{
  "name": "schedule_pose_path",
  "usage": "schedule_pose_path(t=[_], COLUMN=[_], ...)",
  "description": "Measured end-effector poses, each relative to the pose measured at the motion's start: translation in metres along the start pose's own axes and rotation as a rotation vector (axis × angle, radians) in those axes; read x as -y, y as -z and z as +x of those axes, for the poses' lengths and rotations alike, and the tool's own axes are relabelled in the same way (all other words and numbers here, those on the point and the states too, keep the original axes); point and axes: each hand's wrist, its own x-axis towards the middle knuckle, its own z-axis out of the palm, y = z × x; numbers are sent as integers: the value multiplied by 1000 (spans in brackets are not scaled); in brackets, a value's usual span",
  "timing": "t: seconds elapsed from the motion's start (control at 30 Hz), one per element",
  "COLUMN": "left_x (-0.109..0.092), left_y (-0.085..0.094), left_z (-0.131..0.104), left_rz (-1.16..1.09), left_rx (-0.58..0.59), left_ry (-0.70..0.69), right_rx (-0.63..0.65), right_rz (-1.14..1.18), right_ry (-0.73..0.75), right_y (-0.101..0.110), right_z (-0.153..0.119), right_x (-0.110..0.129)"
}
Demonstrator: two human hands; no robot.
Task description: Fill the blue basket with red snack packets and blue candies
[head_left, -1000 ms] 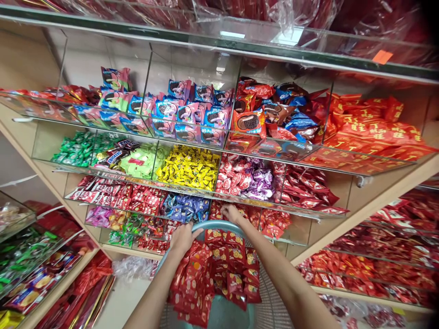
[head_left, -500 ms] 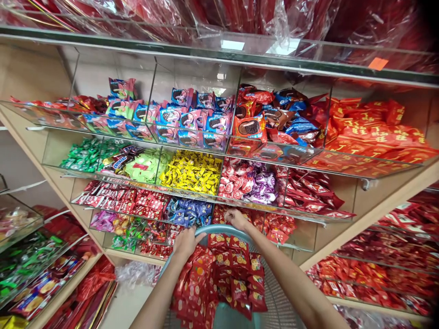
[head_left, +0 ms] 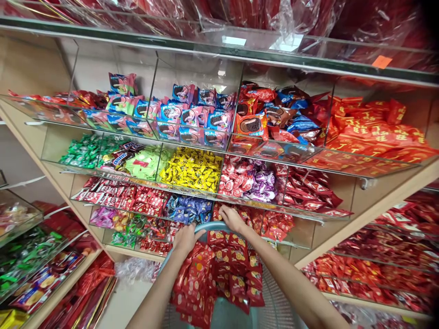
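A teal plastic basket (head_left: 279, 292) stands low in front of me, holding red candy packets (head_left: 236, 258) with orange fruit prints. My left hand (head_left: 187, 237) is closed on the basket's far rim at the left, thumb lying along it. Above the rim, to the right, my right hand (head_left: 232, 218) has its fingers curled at a shelf bin of red packets (head_left: 252, 214). Its fingertips are turned away, so what they hold, if anything, is hidden. Blue-wrapped candies (head_left: 190, 209) lie in the bin just left of my right hand.
Tiered shelves with clear dividers and glass fronts rise ahead, full of wrapped sweets: yellow candies (head_left: 192, 170), cookie packs (head_left: 252, 125) and red-orange packets (head_left: 370, 123). A glass shelf edge (head_left: 219, 52) crosses above. More stocked shelves flank both sides, including red packets (head_left: 363, 274).
My right hand has shifted slightly left and up along the bin front. The left hand stays on the basket rim, and the basket has barely moved.
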Motion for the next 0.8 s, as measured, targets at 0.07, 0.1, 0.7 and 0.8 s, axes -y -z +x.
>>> schedule_pose_path(t=[0.07,0.1,0.7,0.8], left_x=[0,0,-4,-3], left_y=[1,1,5,3], left_z=[0,-1,1,2], left_rz=[-6,-8,47,46], left_rx=[10,14,45,48], left_ry=[7,9,3,3], right_rx=[-101,-161,-409,-344], right_rz=[65,106,1095,1306], right_ry=[-29,-54,-409,-577], right_y=[4,6,44,39], right_z=[-2,-3,-98,-112], right_x=[-3,-5,39,47])
